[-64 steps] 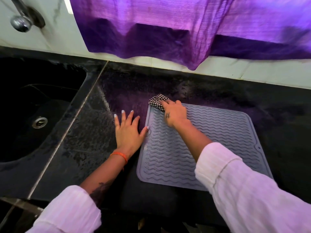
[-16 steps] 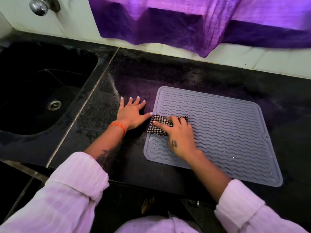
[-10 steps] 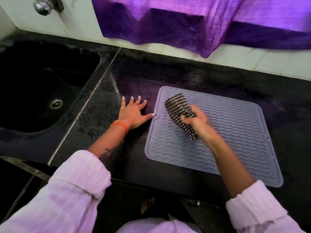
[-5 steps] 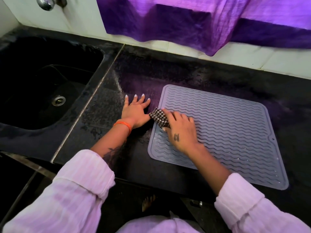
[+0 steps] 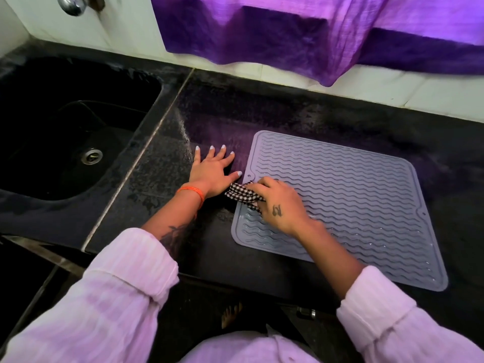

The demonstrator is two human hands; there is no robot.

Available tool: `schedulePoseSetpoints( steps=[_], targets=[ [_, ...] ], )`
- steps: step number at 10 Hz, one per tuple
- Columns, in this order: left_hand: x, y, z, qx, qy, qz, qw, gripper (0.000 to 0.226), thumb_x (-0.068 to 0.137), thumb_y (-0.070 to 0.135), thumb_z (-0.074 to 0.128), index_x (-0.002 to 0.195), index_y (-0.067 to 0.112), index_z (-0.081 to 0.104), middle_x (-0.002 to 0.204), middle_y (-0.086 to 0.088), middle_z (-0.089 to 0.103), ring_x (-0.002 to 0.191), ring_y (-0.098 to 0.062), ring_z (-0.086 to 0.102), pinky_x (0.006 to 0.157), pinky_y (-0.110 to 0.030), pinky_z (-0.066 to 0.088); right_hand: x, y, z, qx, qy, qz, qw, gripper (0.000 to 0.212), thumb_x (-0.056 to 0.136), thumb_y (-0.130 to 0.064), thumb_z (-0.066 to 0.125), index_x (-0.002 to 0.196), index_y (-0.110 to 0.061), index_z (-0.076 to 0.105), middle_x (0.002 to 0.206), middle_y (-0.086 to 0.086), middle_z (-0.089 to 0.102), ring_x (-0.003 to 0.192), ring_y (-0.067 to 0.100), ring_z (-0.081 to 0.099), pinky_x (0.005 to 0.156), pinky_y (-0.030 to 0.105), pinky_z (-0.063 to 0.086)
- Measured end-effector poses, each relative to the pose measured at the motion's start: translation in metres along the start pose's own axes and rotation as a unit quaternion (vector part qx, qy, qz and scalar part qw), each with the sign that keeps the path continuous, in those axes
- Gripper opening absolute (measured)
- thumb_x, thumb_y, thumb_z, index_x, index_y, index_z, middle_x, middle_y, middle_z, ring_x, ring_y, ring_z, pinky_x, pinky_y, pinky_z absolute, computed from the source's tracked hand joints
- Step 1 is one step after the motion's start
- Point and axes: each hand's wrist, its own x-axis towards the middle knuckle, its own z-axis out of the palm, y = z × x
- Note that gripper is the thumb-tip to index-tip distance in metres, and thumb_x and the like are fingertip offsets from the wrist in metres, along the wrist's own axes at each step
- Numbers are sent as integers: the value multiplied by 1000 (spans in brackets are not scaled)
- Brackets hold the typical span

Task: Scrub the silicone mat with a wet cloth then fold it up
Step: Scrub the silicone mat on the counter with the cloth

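Note:
A grey silicone mat (image 5: 348,195) with wavy ridges lies flat on the black counter (image 5: 301,113). My right hand (image 5: 280,205) grips a black-and-white checked cloth (image 5: 242,195) and presses it onto the mat's left edge, part of the cloth hanging past the edge onto the counter. My left hand (image 5: 213,171) lies flat on the counter just left of the mat, fingers spread, its thumb tip reaching toward the mat's left rim.
A black sink (image 5: 65,121) with a metal drain (image 5: 91,155) is set into the counter at the left, with a tap (image 5: 72,3) above it. A purple cloth (image 5: 301,30) hangs over the tiled wall behind the mat. The counter's front edge runs below my wrists.
My right hand lifted the cloth off the mat, brought it back down on the left edge, and has now slid it a little toward me. My left hand has stayed flat on the counter.

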Motion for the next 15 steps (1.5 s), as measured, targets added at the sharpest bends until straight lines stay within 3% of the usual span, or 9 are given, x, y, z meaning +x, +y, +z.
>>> schedulePoseSetpoints(
  steps=[6, 8, 9, 10, 11, 12, 13, 14, 15],
  targets=[
    [-1, 2, -1, 12, -4, -1, 1000, 65, 95, 59, 31, 150, 28, 17, 160, 1, 7, 147, -23, -1, 113, -46, -17, -31, -16, 3, -10, -12, -45, 999, 50, 85, -16, 56, 129, -39, 49, 123, -8, 49, 106, 21, 44, 88, 36, 33],
    [-1, 4, -2, 21, -8, -8, 1000, 65, 95, 59, 31, 150, 28, 17, 160, 1, 7, 147, -24, 0, 113, -47, -16, -64, -30, 15, -50, 59, -88, 993, 54, 76, -4, 60, 122, -33, 59, 115, -2, 57, 93, 24, 51, 77, 37, 38],
    [-1, 4, -5, 22, -15, -7, 1000, 65, 95, 59, 31, 150, 29, 18, 160, 1, 7, 147, -23, 1, 113, -47, -16, -48, -17, -4, 129, -47, -44, 990, 49, 85, -12, 60, 126, -37, 55, 121, -10, 55, 105, 15, 50, 88, 33, 39],
    [-2, 3, -2, 17, -18, -3, 1000, 65, 95, 59, 31, 151, 28, 17, 160, 1, 6, 147, -24, 1, 113, -48, -17, -40, 1, -29, 545, -44, 124, 828, 44, 84, -9, 60, 119, -35, 53, 114, -4, 60, 85, 10, 65, 67, 26, 53],
    [-2, 2, -1, 11, -13, -3, 1000, 66, 95, 60, 30, 151, 28, 16, 160, 1, 6, 147, -24, 0, 112, -48, -17, -33, 18, -41, 729, 64, 217, 646, 38, 78, -22, 65, 112, -20, 50, 89, 4, 66, 63, 15, 67, 50, 26, 53],
    [-2, 1, -1, 10, -13, -2, 1000, 66, 94, 60, 30, 150, 29, 16, 160, 2, 6, 147, -23, 0, 113, -48, -17, -24, 19, -40, 729, 43, 245, 638, 40, 74, -31, 67, 106, -13, 52, 77, 4, 66, 55, 13, 65, 44, 22, 50],
    [-2, 2, -1, 10, -10, -4, 1000, 65, 95, 60, 29, 151, 29, 15, 160, 2, 5, 147, -23, -1, 113, -48, -17, -13, 11, -28, 626, 15, 266, 733, 30, 84, -32, 66, 107, -15, 54, 90, 9, 69, 71, 19, 69, 55, 29, 54],
    [-3, 2, -1, 11, -10, -4, 1000, 64, 96, 58, 28, 151, 28, 15, 160, 2, 5, 147, -23, -2, 113, -48, -17, -5, -4, -9, 301, 70, 227, 923, 38, 89, -49, 53, 119, -27, 46, 92, -4, 63, 76, 18, 61, 63, 29, 46],
    [-2, 1, 0, 18, -9, -1, 1000, 63, 96, 56, 28, 151, 28, 15, 160, 1, 5, 147, -24, -1, 113, -49, -16, -11, -26, 19, -14, 86, 111, 990, 42, 95, -47, 39, 129, -24, 37, 100, 5, 61, 77, 27, 62, 61, 33, 43]
  ],
)
